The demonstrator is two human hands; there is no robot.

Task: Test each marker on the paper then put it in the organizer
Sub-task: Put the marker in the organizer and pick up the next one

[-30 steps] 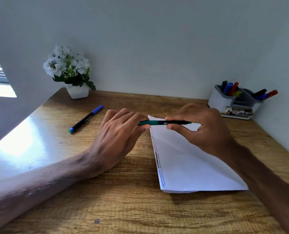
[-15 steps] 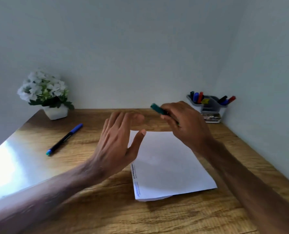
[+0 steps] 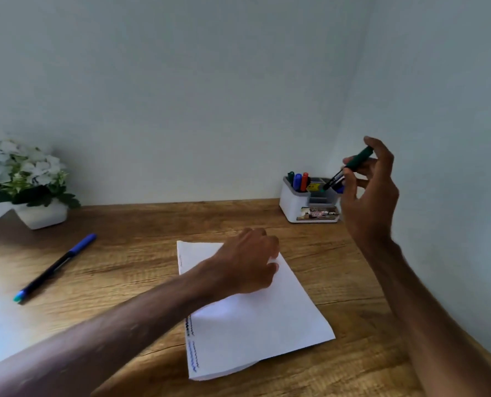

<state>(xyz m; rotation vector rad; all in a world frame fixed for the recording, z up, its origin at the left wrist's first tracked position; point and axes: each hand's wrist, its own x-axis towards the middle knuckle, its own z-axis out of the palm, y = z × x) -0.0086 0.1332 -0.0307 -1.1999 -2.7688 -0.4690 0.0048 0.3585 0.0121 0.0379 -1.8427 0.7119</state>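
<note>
A: Right hand (image 3: pixel 367 193) pinches the green marker (image 3: pixel 349 169). Thumb and fingers press on the barrel. I see the cap end up and to the right, the other end down and to the left.

B: Where is the organizer (image 3: pixel 307 207) from that grip?

A: Just below and to the left of it, against the far wall. The low end of the marker is over the right compartment, as I read it. Its long axis slants, not upright. It seems to point into the opening, but I cannot tell if the end is inside already or only above.

B: Which hand is nearer?

A: The right one, clearly. The left hand (image 3: pixel 247 265) is well apart, nearer to me, and rests on the paper (image 3: pixel 255 319) with fingers curled. I cannot tell if it holds something or only presses the sheet.

B: And the pose of the right arm?

A: It is stretched forward and raised, the wrist bent, the palm turned to the left. I judge the coming move is a short lowering along the marker's axis, then to release.

B: Anything in the way?

A: Three markers stand in the left compartment, beside the target, and something blue shows behind the fingers. A blue marker (image 3: pixel 56 266) lies far to the left of both hands, on the table (image 3: pixel 141 224), and I judge it waits for its test.
</note>
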